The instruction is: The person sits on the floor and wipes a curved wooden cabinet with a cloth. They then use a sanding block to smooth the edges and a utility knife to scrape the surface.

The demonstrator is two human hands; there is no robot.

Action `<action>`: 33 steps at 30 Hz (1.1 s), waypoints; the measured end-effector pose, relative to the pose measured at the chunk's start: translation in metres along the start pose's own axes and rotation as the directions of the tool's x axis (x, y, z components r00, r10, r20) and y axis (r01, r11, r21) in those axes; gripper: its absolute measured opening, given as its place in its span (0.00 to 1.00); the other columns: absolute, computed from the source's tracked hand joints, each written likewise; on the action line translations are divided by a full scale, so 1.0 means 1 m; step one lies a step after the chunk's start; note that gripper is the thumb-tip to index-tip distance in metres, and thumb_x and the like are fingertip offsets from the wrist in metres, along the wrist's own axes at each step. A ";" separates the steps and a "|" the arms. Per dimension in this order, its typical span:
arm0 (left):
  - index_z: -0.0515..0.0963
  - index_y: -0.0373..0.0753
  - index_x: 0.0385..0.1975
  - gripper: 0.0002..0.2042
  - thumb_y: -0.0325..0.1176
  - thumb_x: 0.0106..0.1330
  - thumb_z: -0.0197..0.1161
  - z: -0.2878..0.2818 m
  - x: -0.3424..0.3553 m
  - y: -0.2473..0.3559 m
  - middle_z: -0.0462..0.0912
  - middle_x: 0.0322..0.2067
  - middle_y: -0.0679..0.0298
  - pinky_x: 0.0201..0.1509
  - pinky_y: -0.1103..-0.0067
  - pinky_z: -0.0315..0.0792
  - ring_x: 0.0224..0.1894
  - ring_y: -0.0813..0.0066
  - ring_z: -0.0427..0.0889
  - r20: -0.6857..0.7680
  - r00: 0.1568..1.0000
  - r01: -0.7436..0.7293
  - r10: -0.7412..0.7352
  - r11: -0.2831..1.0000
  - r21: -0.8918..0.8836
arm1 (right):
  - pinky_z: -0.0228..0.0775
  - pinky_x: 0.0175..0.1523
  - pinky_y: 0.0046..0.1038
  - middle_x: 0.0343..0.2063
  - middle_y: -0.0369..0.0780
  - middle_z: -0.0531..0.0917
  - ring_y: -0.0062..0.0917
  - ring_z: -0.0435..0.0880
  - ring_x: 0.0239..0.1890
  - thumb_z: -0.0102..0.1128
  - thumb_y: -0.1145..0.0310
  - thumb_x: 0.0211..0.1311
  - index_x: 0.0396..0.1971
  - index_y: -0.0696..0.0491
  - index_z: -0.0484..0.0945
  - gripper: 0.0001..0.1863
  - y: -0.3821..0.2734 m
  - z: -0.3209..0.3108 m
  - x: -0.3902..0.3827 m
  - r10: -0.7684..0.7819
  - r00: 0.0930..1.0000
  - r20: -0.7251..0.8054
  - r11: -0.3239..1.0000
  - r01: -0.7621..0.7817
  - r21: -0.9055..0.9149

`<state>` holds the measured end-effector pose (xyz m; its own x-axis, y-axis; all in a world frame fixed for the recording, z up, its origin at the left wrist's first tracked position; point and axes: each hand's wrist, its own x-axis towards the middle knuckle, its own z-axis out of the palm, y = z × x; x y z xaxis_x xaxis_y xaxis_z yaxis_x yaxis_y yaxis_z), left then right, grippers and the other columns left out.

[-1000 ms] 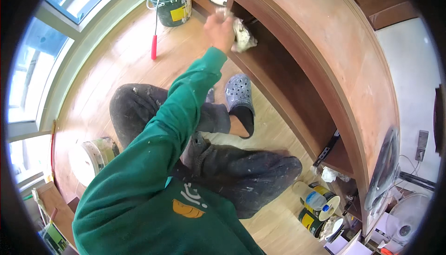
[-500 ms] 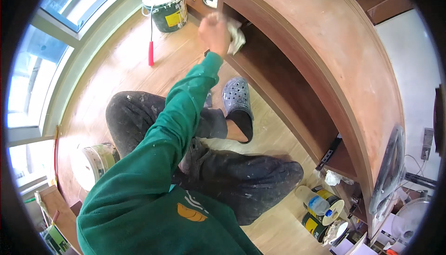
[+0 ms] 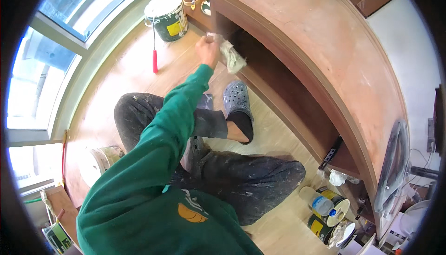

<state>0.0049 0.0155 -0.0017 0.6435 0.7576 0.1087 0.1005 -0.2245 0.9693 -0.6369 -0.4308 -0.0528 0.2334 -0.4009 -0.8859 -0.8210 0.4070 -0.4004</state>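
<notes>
My left hand is stretched out on a green sleeve and grips a crumpled pale rag. The rag is pressed against the front edge of a reddish-brown wooden cabinet, at the mouth of its open lower shelf. I sit on the light wood floor in paint-spattered dark trousers, with a grey clog on one foot just below the hand. My right hand is out of sight.
A dark green paint bucket with a white lid stands by the window, with a red-handled roller leaning at it. A paint-smeared bucket sits at my left. Several paint cans crowd the floor at the lower right.
My left hand with the rag has slid a little toward me along the cabinet's edge, and the view has shifted slightly.
</notes>
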 end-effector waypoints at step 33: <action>0.70 0.39 0.27 0.08 0.34 0.64 0.59 -0.264 -0.039 -0.134 0.76 0.23 0.57 0.30 0.65 0.69 0.23 0.58 0.77 0.057 0.991 -0.125 0.118 0.720 0.683 | 0.73 0.35 0.39 0.23 0.48 0.82 0.42 0.83 0.27 0.73 0.53 0.46 0.24 0.58 0.75 0.23 -0.392 0.673 -0.061 -0.991 -0.131 0.009 -0.131 0.991 -0.026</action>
<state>-0.2344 0.1780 -0.0774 0.6930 0.6897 0.2099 0.5099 -0.6747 0.5336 0.0212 -0.0135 0.0007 0.7881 -0.3438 0.5106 0.3252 -0.4717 -0.8196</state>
